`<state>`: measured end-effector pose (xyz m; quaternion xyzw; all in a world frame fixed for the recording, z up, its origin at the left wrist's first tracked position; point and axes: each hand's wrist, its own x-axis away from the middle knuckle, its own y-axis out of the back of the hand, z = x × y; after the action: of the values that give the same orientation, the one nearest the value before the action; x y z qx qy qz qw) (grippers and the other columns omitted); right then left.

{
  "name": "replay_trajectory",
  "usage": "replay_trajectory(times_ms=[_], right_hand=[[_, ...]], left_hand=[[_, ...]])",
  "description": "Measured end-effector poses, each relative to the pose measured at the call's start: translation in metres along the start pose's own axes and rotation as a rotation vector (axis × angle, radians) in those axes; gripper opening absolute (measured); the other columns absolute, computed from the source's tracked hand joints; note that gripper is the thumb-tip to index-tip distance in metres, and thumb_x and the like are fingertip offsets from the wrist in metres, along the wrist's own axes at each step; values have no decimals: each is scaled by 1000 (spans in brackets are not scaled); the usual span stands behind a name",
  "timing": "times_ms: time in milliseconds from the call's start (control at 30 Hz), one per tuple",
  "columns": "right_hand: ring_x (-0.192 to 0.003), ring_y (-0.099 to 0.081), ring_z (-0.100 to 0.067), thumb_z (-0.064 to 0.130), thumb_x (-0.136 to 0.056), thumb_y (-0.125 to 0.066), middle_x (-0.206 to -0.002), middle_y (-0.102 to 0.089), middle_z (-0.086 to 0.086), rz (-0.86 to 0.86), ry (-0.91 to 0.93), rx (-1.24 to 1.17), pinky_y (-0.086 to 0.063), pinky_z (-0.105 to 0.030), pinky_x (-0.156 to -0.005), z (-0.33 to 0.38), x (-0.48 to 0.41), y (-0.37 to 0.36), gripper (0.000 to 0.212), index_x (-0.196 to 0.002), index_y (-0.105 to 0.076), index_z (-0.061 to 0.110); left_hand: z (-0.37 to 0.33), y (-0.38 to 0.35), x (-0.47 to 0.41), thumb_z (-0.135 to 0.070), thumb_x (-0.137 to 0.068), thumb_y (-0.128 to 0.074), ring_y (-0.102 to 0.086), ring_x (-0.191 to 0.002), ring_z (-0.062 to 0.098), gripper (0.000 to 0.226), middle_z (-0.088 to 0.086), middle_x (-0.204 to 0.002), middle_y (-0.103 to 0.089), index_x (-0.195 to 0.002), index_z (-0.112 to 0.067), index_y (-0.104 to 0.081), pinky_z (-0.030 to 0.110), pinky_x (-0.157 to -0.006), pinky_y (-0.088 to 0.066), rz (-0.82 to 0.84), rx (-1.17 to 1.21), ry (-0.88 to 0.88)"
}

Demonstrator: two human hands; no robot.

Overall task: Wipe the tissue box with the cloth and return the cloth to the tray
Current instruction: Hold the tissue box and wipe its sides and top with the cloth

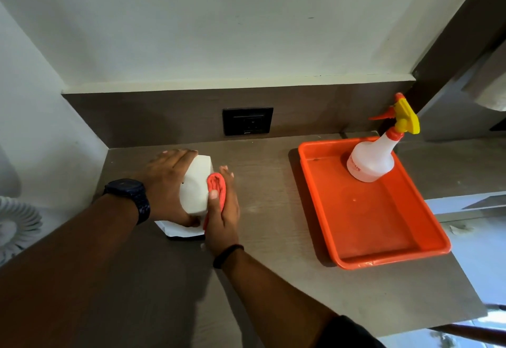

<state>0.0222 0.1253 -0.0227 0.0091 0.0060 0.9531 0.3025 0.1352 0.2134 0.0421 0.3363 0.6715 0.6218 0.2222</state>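
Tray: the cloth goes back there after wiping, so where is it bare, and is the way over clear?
The tray is bare across its middle and near end; only the spray bottle stands in its far corner. The counter between the right hand and the tray's left rim is free. It is crowded around the tissue box, where both hands and the cloth meet.

Two bare forearms, dark wristwatch [128, 193] with link band on the left wrist, thin black band [227, 255] on the right wrist
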Motion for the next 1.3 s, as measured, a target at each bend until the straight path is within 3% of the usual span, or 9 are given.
replay_trajectory(times_ms=[167,233,300,400,633,833,1000,1133,1300], right_hand=[[-140,-43,-15,60,-92,-36,-148,-49,9,38,-90,28,-35,-47,-119,6,-29,3,47,-137,-42,48],[-118,-55,-1,61,-90,-37,-124,-60,21,23,-170,10,-43,-43,-111,4,-30,3,49,-132,-51,39],[-105,-53,12,62,-89,-40,-106,-56,35,-28,-188,-8,-44,-33,-103,1,-23,3,28,-112,-54,55],[-109,-57,3,60,-90,-41,-107,-60,28,-88,-188,-53,-47,-36,-104,0,-1,0,15,-97,-51,69],[-107,-63,-18,52,-93,-43,-110,-67,2,-44,-121,-55,-52,-44,-98,32,-35,0,32,-110,-60,30],[-126,-55,-20,49,-97,-47,-136,-62,-1,-33,-388,-53,-40,-35,-109,23,-51,-1,43,-134,-56,28],[-113,-63,-10,62,-85,-49,-111,-67,22,-71,-269,-114,-52,-39,-100,17,-17,-2,18,-99,-58,56],[-103,-65,-15,59,-84,-47,-103,-70,10,-44,-174,-41,-54,-44,-96,28,-41,-3,18,-91,-61,49],[-121,-60,-23,49,-93,-54,-119,-69,0,-47,-366,7,-45,-35,-103,18,-64,-1,41,-126,-62,26]], left_hand=[[-3,5,0,-75,-29,-75,-35,-133,33,137,11,-147,-37,-141,-16,-22,51,-111,-31,40,2,16],[-3,5,1,-76,-28,-73,-36,-132,33,138,10,-147,-38,-141,-16,-22,51,-111,-31,42,-13,12],[-3,5,2,-79,-26,-69,-36,-132,32,139,10,-146,-39,-141,-16,-22,49,-111,-31,35,-30,15],[-3,5,2,-79,-27,-68,-36,-132,31,138,10,-146,-39,-141,-15,-23,47,-112,-30,20,-16,15],[-8,11,3,-67,-30,-81,-39,-128,30,131,9,-143,-42,-138,-15,-30,44,-110,-32,9,45,13],[-9,11,3,-67,-31,-80,-34,-132,29,135,8,-147,-36,-142,-16,-23,43,-111,-29,23,10,14],[-4,7,1,-78,-30,-71,-36,-133,27,136,6,-147,-37,-141,-19,-21,45,-111,-32,4,18,13],[-1,5,-1,-79,-26,-68,-43,-124,25,130,3,-139,-44,-136,-23,-25,43,-105,-39,-20,41,17],[0,-1,0,-81,-25,-61,-37,-131,27,136,6,-146,-38,-140,-21,-18,43,-109,-33,-39,8,18]])
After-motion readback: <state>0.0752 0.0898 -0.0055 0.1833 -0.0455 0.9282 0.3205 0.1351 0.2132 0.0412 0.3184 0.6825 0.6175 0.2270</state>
